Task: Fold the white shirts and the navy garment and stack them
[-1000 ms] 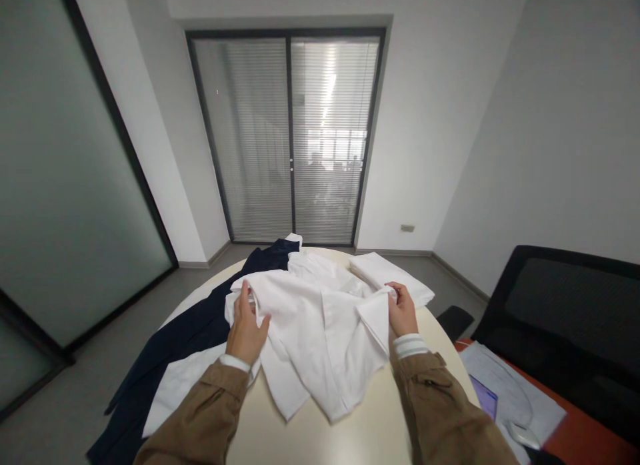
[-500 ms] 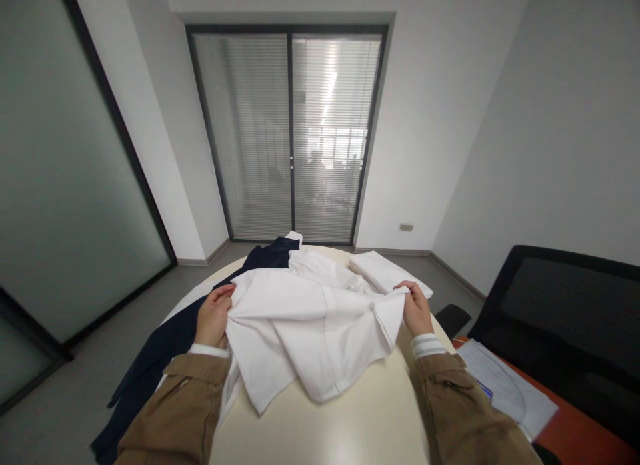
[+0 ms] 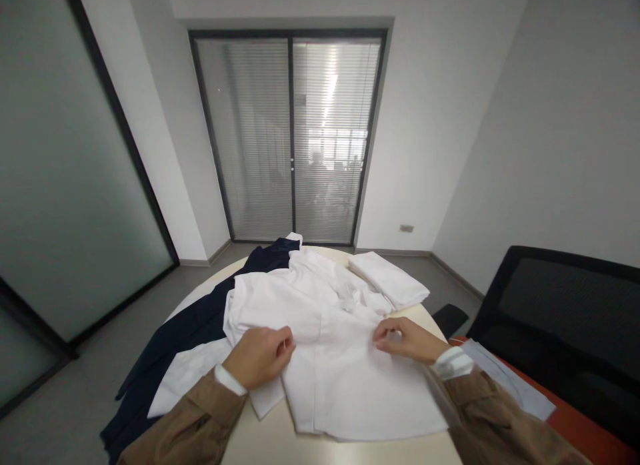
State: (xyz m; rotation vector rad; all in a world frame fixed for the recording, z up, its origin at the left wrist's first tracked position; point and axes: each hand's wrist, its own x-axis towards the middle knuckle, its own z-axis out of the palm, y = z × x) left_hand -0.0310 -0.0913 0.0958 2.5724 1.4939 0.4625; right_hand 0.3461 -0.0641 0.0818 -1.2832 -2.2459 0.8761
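Two hands sit on the white shirt [image 3: 330, 385] lying lower centre on the worktop [image 3: 260, 446]; the left hand [image 3: 260, 355] and right hand [image 3: 407, 339] each seem to pinch cloth, grip pressed together. Light and limp, it likely handles best by its seams.

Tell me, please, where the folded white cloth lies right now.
In the head view, the folded white cloth lies far right on the table, beyond the right hand, beside the white shirt.

Dim, backlit; wide-angle edge distortion.
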